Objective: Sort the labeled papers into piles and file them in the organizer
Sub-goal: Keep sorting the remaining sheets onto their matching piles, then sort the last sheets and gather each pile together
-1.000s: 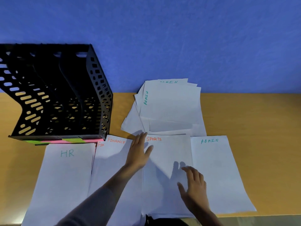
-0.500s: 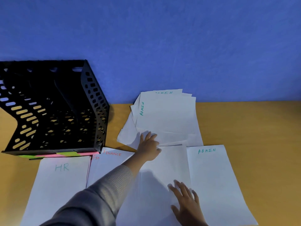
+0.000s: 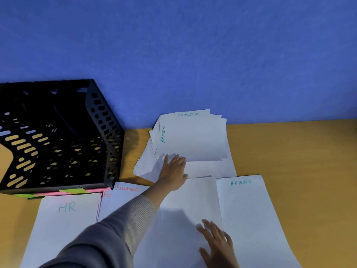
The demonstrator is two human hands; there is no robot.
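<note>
A loose heap of white papers [image 3: 195,140] lies at the back of the desk, its top sheet marked ADMIN along the left edge. My left hand [image 3: 172,171] stretches forward and rests on the heap's near edge, fingers spread. In front lie sorted piles: HR [image 3: 65,225], FINANCE [image 3: 126,196], a middle pile [image 3: 191,202] whose label my arm hides, and ADMIN [image 3: 249,215]. My right hand [image 3: 217,242] lies flat on the middle pile, fingers apart. The black mesh organizer [image 3: 58,136] stands at the left.
The wooden desk [image 3: 299,161] runs to the right of the papers, against a blue wall [image 3: 193,55]. Pink and green sticky labels [image 3: 63,192] line the organizer's front base, touching the HR pile's top edge.
My left hand has moved forward from the middle pile's top onto the near edge of the loose heap. My right hand stayed on the middle pile. The view tilted upward.
</note>
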